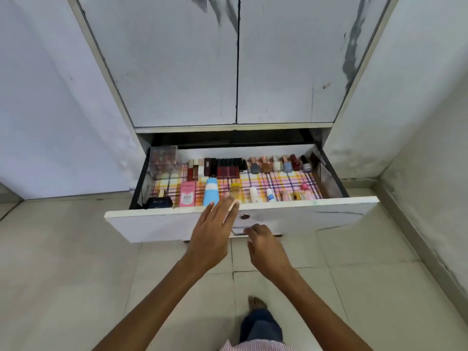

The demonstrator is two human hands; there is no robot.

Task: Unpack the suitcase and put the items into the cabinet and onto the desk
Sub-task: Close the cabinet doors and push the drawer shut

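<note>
White cabinet drawer (pixel 152 224): sitting pulled out.
Left hand (pixel 215 224): reaching over front edge, fingers straight, together.
Right hand (pixel 263 247): curling fingers round silver bar handle (pixel 238 233).

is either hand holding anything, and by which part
The right hand grips the drawer by its front handle, fingers curled on the bar. The left hand is open over the drawer's edge, holding nothing.

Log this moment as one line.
drawer: open, cosmetics inside | left hand: fingers straight, over drawer front | right hand: holds handle | doors: closed
</note>
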